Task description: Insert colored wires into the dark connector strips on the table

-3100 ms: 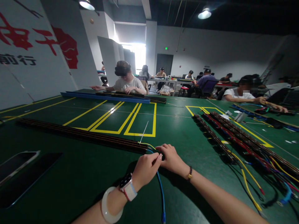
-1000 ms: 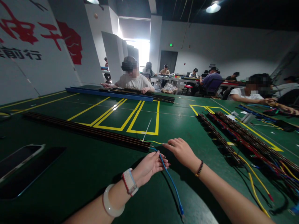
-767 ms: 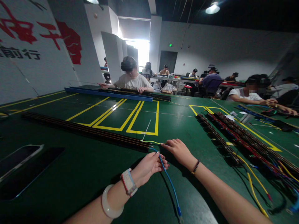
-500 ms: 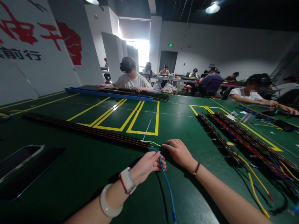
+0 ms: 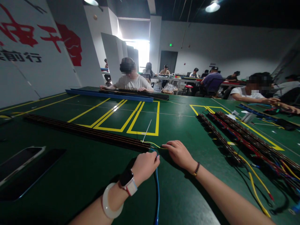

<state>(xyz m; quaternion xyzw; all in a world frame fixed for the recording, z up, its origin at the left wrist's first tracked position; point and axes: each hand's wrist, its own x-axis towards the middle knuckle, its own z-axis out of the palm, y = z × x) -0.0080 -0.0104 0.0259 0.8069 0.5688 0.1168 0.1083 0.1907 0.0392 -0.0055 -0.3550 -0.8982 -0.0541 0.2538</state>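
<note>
My left hand (image 5: pixel 144 166), with a watch and a pale bangle on the wrist, is closed palm-down at the blue wire (image 5: pixel 157 190). The wire runs from under its fingertips toward the front edge of the view. My right hand (image 5: pixel 180 153) pinches the end of a thin yellow-green wire (image 5: pixel 153 144) between thumb and fingertips. Both wires come out at the right end of a long dark strip bundle (image 5: pixel 89 132) lying on the green table (image 5: pixel 112 193). A white cable tie (image 5: pixel 147 131) sticks up from the bundle near that end.
Dark strip bundles with red wires (image 5: pixel 243 142) and thick yellow wires (image 5: pixel 255 184) lie at right. Flat dark panels (image 5: pixel 32 172) rest at left. Across the table, a person (image 5: pixel 133 79) sits behind a blue channel (image 5: pixel 112 96); another person (image 5: pixel 248 92) works at right.
My left hand has turned from palm-up to palm-down and shifted slightly left, drawing the blue wire left with it. The right hand has barely moved.
</note>
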